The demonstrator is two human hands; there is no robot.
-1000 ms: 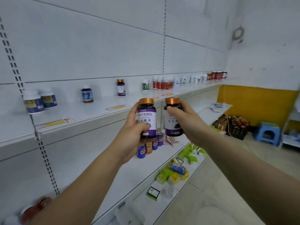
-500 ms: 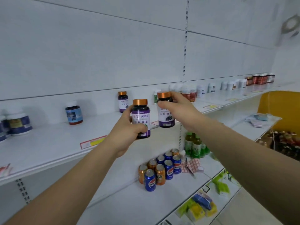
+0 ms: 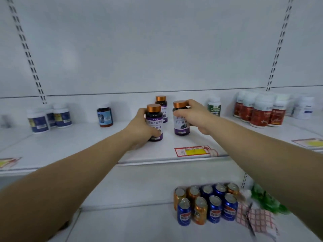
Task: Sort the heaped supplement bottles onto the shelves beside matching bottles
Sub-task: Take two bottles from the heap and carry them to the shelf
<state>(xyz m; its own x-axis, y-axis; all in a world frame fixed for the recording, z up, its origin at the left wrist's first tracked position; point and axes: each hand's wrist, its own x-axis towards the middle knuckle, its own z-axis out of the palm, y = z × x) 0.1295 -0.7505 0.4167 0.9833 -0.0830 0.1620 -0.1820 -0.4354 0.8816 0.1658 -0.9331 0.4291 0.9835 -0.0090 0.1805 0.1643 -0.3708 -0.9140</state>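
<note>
I find both hands at the upper shelf (image 3: pixel 87 145). My left hand (image 3: pixel 139 126) grips one purple-label bottle (image 3: pixel 154 125) around its body; my right hand (image 3: pixel 194 116) grips a second purple-label bottle (image 3: pixel 181 122) near its copper cap. Both stand upright on the shelf, just in front of a matching bottle (image 3: pixel 161 107) at the back. Judgement: these two are placed beside their match but not yet released. The heap is out of view, so I cannot tell what remains. Other bottle groups, including red-label bottles (image 3: pixel 258 112), stand along the shelf.
</note>
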